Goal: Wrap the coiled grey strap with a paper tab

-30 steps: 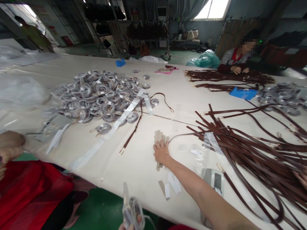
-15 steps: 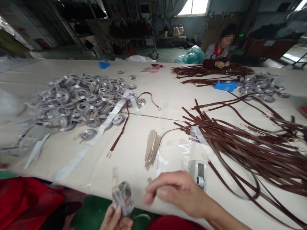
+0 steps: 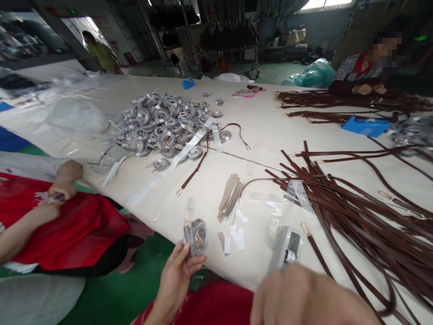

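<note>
My left hand is raised at the table's near edge and grips a coiled strap in a clear plastic bag. My right hand is a blurred shape at the bottom of the view, close to the camera, and its fingers cannot be made out. Just beyond it a grey tape dispenser lies on the table. Small white labels and a stack of tan strips lie between my hands and the table's middle.
A heap of long brown straps covers the right side. A pile of bagged coiled straps lies centre left. A co-worker in red sits at my left, hands by the edge. Another person works far right.
My right hand left the tan strips and drew back toward my body. My left hand lifted the bagged strap higher. The view swung left, bringing in the co-worker in red.
</note>
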Demonstrator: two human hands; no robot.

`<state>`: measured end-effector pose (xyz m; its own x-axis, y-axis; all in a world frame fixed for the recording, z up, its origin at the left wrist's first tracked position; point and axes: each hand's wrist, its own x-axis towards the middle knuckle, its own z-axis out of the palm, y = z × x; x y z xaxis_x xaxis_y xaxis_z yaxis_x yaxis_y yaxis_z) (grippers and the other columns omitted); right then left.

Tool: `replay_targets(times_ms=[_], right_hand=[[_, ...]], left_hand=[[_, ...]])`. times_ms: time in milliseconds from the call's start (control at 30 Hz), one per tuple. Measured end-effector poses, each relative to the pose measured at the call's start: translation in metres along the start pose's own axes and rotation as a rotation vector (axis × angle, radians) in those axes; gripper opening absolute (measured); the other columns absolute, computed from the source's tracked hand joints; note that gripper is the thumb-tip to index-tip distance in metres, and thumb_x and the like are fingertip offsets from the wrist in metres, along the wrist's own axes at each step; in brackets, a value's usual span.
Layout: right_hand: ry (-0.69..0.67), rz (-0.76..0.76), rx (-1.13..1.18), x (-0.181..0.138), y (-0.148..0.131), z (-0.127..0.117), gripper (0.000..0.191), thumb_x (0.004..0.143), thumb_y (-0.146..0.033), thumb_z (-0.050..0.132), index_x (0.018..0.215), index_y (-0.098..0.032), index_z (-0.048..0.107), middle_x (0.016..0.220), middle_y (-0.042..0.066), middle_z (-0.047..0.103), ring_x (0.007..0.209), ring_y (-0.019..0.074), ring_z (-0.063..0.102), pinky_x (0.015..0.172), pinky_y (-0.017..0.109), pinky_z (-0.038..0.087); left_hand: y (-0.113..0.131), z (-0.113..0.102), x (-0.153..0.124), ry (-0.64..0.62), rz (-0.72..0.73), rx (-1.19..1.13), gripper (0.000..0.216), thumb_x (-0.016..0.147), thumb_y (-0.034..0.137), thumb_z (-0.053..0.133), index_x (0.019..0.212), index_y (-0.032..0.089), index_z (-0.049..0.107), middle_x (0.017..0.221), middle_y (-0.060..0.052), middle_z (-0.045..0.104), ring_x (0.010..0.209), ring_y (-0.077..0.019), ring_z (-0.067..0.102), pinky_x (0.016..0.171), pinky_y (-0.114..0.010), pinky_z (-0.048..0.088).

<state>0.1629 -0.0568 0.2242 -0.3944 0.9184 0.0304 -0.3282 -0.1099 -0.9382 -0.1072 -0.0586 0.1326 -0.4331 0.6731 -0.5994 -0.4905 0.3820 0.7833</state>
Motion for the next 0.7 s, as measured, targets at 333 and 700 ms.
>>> replay_targets(times_ms=[333,700], right_hand=[[0.442,0.443,-0.481,0.11,0.179,-0.03,0.029,0.092,-0.04,0.054,0.071,-0.021,0.048,0.066,-0.004,0.053,0.058,0.0124,0.051,0.063,0.029,0.046],[0.556,0.704,-0.64,0.161,0.239,-0.021,0.018,0.092,-0.033,0.066,0.09,-0.015,0.063,0.096,0.003,0.065,0.092,0.0182,0.062,0.087,0.04,0.053]], left_hand=[[0.003,0.002,0.024,-0.077,-0.048,0.024,0.024,0.079,0.009,0.068,0.094,0.017,0.051,0.078,-0.008,0.074,0.053,-0.0225,0.071,0.043,-0.023,0.057],[0.033,-0.006,0.076,-0.175,-0.124,0.083,0.035,0.071,0.014,0.078,0.093,0.019,0.051,0.078,-0.004,0.074,0.053,-0.0225,0.071,0.043,-0.022,0.055]])
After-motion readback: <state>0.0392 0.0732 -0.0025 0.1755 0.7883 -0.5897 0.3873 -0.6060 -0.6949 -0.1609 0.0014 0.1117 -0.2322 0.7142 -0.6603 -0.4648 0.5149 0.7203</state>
